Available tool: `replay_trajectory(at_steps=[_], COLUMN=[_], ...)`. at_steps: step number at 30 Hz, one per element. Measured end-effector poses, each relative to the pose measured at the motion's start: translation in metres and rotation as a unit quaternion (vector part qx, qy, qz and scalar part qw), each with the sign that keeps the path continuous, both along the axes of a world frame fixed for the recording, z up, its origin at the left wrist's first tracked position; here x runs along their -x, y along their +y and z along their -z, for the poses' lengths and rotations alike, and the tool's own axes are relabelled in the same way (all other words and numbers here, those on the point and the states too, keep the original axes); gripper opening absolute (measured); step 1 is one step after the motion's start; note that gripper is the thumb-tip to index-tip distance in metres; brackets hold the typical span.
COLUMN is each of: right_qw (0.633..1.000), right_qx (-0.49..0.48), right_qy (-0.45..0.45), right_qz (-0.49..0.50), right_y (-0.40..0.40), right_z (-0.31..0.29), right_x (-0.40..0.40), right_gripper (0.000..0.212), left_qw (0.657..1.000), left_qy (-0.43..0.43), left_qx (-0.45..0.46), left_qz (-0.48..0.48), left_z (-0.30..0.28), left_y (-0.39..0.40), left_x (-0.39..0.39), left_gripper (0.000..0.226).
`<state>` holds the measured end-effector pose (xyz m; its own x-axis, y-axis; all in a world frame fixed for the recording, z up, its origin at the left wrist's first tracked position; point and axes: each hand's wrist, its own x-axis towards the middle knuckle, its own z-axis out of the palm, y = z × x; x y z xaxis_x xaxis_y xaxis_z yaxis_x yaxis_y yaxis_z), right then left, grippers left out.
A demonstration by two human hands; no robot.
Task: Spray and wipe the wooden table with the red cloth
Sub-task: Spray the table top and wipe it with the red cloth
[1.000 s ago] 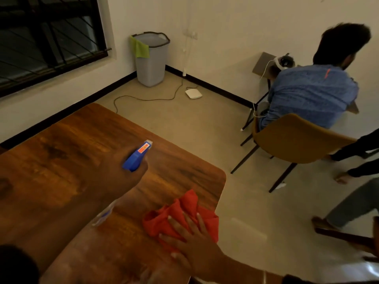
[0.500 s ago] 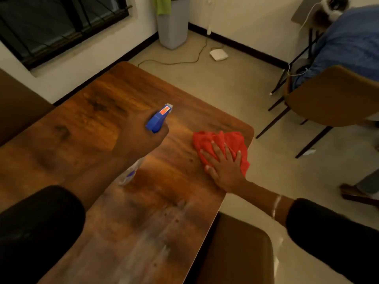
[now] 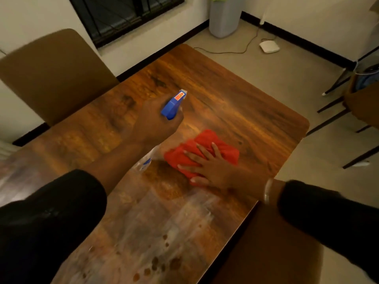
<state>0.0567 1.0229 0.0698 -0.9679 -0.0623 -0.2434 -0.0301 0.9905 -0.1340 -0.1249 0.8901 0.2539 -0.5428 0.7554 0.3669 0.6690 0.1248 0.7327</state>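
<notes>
The wooden table (image 3: 235, 95) fills the middle of the view, with wet streaks and droplets on its near part. My left hand (image 3: 152, 121) is closed around a spray bottle (image 3: 173, 104) with a blue trigger head, nozzle pointing toward the table's far end; its clear body shows below my wrist. My right hand (image 3: 211, 167) lies flat with fingers spread on the bunched red cloth (image 3: 207, 144), pressing it onto the table right of the bottle.
A brown chair (image 3: 51, 72) stands at the table's left side and another brown chair back (image 3: 266, 249) sits at the near right edge. A grey bin (image 3: 224, 17), a cable and a white device (image 3: 269, 46) lie on the floor beyond. Chair legs (image 3: 332, 117) stand at the right.
The view has tilted down and the seated person has left the frame. My right hand has slid the red cloth from the table's right edge toward its middle. The left hand keeps the bottle.
</notes>
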Motion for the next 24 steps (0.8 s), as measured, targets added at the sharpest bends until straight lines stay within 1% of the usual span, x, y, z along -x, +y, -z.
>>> replay_trajectory(at_steps=[2,4,6,7,9,11,13,15,17,18,20,24], right_qw=[0.999,0.997,0.996,0.997,0.999,0.998,0.992,0.986,0.983,0.983,0.986,0.999], right_qx=[-0.002,-0.007,-0.01,-0.008,-0.018,-0.018,-0.013,-0.034,-0.051,-0.051,-0.032,-0.005], right_qy=[0.018,0.026,0.043,0.046,0.038,0.019,0.021,0.02,0.009,0.003,0.002,0.015], right_qz=[0.036,0.07,0.077,0.06,0.0,-0.065,-0.121,-0.16,-0.176,-0.178,-0.165,-0.043], right_y=[-0.03,-0.055,-0.065,-0.067,-0.071,-0.071,-0.072,-0.075,-0.076,-0.077,-0.083,-0.107], right_z=[-0.003,-0.006,-0.003,-0.002,0.002,0.004,0.001,-0.002,-0.004,-0.005,-0.005,-0.002], right_x=[0.059,0.096,0.103,0.095,0.055,-0.006,-0.074,-0.131,-0.154,-0.151,-0.12,-0.015], right_gripper=[0.063,0.064,0.061,0.059,0.056,0.056,0.057,0.061,0.063,0.064,0.066,0.073], left_qw=[1.0,0.998,0.996,0.995,0.995,0.995,0.996,0.996,0.998,0.998,0.999,1.0], left_qy=[0.014,0.035,0.056,0.057,0.053,0.054,0.053,0.061,0.039,0.027,0.022,0.008], left_qx=[0.019,0.047,0.062,0.064,0.074,0.07,0.051,0.035,0.01,-0.002,-0.014,-0.02], left_qz=[-0.016,-0.025,-0.039,-0.047,-0.047,-0.042,-0.047,-0.048,-0.049,-0.049,-0.037,-0.012], left_z=[0.0,-0.007,-0.018,-0.024,-0.033,-0.036,-0.036,-0.031,-0.022,-0.018,-0.01,0.0], left_y=[-0.019,-0.038,-0.054,-0.061,-0.073,-0.082,-0.09,-0.095,-0.098,-0.1,-0.104,-0.111], left_x=[0.005,0.01,0.014,0.015,0.015,0.016,0.019,0.02,0.02,0.02,0.02,0.016], left_gripper=[0.035,0.033,0.026,0.025,0.023,0.022,0.021,0.023,0.031,0.036,0.037,0.025])
